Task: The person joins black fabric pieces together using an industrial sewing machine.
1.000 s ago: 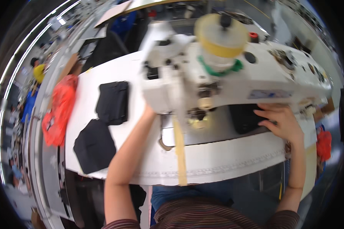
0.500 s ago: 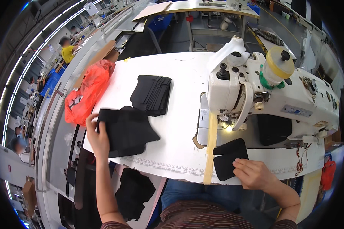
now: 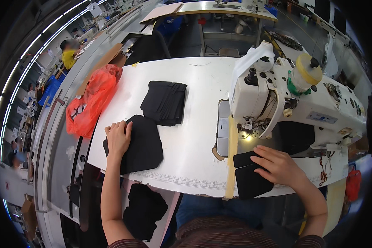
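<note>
My left hand [image 3: 118,138] has bent fingers closed on black fabric pieces [image 3: 142,149] at the table's left. My right hand [image 3: 273,163], fingers apart, touches two black pieces [image 3: 253,186] beside a yellow tape strip [image 3: 230,157]. Just beyond it stands a white sewing machine [image 3: 252,99] with a lit needle area [image 3: 248,136]. A fanned black stack [image 3: 163,101] lies behind my left hand. More black material [image 3: 295,136] lies under the machine's arm.
A white tabletop [image 3: 198,124] carries the work. A red plastic bag [image 3: 95,99] lies along its left edge, beside a metal rail. Black pieces [image 3: 144,211] rest on a lower surface near me. A person in yellow [image 3: 68,58] works at the far left; another table [image 3: 215,12] stands behind.
My left hand has come from the machine to the left pieces, which now lie flatter than half a second ago. My right hand has shifted upward on its pieces, fingers spreading.
</note>
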`<state>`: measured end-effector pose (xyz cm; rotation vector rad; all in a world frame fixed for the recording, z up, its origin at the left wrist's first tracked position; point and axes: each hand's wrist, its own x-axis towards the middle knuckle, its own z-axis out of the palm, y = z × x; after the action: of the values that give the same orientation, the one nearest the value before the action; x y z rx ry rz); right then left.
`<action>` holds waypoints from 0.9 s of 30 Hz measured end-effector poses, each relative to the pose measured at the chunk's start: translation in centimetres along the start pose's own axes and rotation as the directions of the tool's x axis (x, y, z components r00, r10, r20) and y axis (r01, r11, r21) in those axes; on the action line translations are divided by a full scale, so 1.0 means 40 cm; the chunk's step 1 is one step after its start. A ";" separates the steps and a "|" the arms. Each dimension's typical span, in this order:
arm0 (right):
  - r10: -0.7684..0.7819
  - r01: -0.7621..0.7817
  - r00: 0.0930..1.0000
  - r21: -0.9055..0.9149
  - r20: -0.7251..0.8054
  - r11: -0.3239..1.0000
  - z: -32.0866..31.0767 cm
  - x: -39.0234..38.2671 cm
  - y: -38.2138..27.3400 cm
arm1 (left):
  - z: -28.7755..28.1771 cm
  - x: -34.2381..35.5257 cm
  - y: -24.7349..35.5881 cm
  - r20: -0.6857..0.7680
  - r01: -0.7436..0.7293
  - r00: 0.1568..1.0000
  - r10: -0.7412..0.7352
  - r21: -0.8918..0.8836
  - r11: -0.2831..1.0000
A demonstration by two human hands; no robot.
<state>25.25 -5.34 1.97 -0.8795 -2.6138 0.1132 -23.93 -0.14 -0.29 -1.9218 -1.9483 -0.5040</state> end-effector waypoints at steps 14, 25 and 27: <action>-0.146 0.191 0.978 -0.369 0.147 0.910 0.065 0.042 0.004 | 0.016 0.196 0.114 0.112 -0.180 0.958 0.262 -0.476 0.861; 0.129 -0.169 0.985 -0.476 -0.116 0.863 0.078 0.018 0.040 | 0.070 0.250 0.187 0.157 -0.170 0.970 0.186 -0.110 0.979; 0.002 -0.026 0.999 -0.455 -0.054 0.890 0.076 0.025 0.044 | 0.075 0.263 0.167 0.130 -0.212 0.969 0.208 0.015 0.977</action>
<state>24.36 -3.22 -0.85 -1.0328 -2.6250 -0.5379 -17.40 10.60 2.26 -2.1580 -1.7861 -0.2986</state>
